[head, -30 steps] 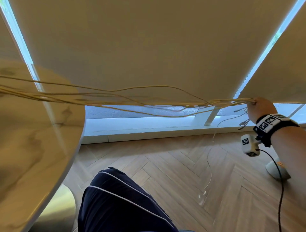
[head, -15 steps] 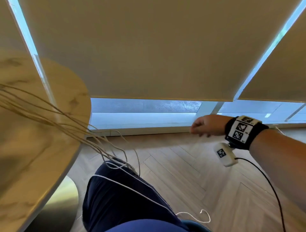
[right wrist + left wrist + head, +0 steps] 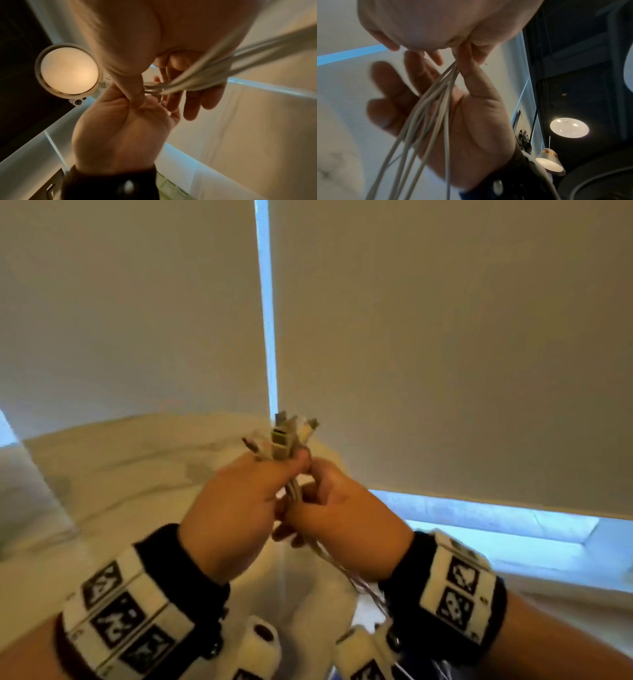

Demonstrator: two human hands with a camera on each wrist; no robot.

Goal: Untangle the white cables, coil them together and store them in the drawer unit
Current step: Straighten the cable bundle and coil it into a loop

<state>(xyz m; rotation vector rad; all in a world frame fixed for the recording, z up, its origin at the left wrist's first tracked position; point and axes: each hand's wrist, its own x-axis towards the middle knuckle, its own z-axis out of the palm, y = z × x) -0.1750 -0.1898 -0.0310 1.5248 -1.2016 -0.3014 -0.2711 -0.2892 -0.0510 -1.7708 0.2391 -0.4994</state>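
Observation:
Both hands meet in the middle of the head view, over the table. My left hand (image 3: 239,501) grips the white cables (image 3: 281,440) in its fist, and several plug ends stick up above its thumb. My right hand (image 3: 346,515) sits just to the right, thumb against the left thumb, and pinches the same strands lower down. In the left wrist view the cables (image 3: 426,108) run down across the right hand's (image 3: 476,121) palm, under its thumb. In the right wrist view the cables (image 3: 205,73) stream in from the right to the left hand (image 3: 123,128). The drawer unit is not in view.
A pale marble table (image 3: 102,474) lies under and behind the hands. Beige roller blinds (image 3: 445,337) fill the background, with a bright window strip (image 3: 496,522) at the right. A round ceiling lamp (image 3: 68,70) shows in the right wrist view.
The right hand held the cables stretched far right, then let them drop across my leg. It has now come in to meet the left hand at the plug ends. The view swung up from the floor.

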